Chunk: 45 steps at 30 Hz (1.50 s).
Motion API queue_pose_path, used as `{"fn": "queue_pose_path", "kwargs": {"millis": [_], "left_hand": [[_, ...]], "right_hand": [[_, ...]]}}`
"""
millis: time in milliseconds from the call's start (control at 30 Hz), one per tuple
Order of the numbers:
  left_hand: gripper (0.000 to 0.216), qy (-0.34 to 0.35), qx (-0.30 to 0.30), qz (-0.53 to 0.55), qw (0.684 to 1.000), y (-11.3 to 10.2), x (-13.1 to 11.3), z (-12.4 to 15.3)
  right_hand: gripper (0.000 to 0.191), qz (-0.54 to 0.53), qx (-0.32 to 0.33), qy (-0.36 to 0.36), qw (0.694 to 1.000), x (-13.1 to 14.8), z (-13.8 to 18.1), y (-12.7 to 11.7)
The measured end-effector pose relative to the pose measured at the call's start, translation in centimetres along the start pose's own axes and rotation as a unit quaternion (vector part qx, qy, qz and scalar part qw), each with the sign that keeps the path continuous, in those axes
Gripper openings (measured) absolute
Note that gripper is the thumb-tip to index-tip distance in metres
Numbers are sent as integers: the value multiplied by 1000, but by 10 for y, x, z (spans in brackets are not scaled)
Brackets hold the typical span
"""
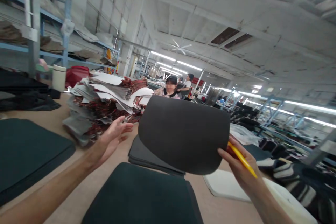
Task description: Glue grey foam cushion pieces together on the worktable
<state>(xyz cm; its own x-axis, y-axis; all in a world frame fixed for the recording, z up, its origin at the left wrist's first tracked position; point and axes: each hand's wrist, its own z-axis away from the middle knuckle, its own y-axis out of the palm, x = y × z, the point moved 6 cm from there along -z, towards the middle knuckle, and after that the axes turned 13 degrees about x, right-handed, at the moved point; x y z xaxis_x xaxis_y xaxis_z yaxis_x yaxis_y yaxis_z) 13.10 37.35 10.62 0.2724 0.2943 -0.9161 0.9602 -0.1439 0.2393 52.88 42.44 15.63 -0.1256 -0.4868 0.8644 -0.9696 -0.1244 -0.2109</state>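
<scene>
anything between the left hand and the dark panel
Nothing visible does: only an open gap separates the left hand from the dark panel, which the right hand grips by its opposite side. The pile of pieces appears to lie beyond the left hand.

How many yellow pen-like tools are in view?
1: the yellow pen-like tool is in the right hand, which also holds the dark sheet by its right edge. Others may be hidden.
</scene>
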Motion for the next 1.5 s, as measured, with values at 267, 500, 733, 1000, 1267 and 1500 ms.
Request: {"fn": "queue_pose_path", "kwargs": {"millis": [267, 500, 733, 1000, 1267, 1500], "left_hand": [[74, -144, -32, 39, 988, 40, 18, 39], [73, -219, 32, 123, 967, 87, 55, 50], [51, -210, 111, 224, 945, 91, 43, 78], [23, -62, 67, 210, 974, 68, -2, 100], [12, -101, -12, 42, 994, 31, 1, 121], [4, -136, -28, -8, 990, 8, -1, 116]], "right_hand": [[66, 11, -5, 32, 999, 66, 67, -6], [70, 79, -49, 35, 995, 124, 110, -16], [66, 112, -56, 16, 992, 154, 126, -7], [65, 10, -25, 61, 998, 102, 124, -3], [69, -39, 0, 129, 991, 37, 134, 16], [66, -92, 11, 141, 986, -8, 129, 42]]}}
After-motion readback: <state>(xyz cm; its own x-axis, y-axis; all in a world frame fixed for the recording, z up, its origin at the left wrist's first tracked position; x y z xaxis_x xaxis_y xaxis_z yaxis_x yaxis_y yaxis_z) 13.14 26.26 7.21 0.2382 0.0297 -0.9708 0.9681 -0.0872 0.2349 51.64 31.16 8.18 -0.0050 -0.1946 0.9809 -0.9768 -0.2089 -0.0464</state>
